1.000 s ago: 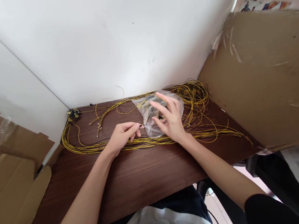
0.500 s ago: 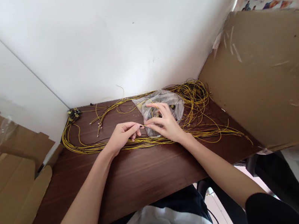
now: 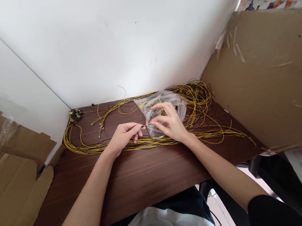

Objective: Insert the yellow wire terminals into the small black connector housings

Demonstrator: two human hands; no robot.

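A thin yellow wire stretches between my two hands. My left hand pinches a small dark piece at one end of it, too small to make out. Thumb and index finger of my right hand are closed on the wire, with the other fingers raised. Behind my right hand lies a clear plastic bag with small dark and yellow parts in it. Under both hands a long bundle of yellow and black wires runs across the brown table.
A tangled heap of yellow and black wires lies at the back right. Small black and yellow parts sit at the back left corner. Cardboard stands on the right, more cardboard on the left. A white wall closes the back.
My right hand has slid slightly to the right along the yellow wire, so more of it shows between the hands. My left hand has hardly moved.
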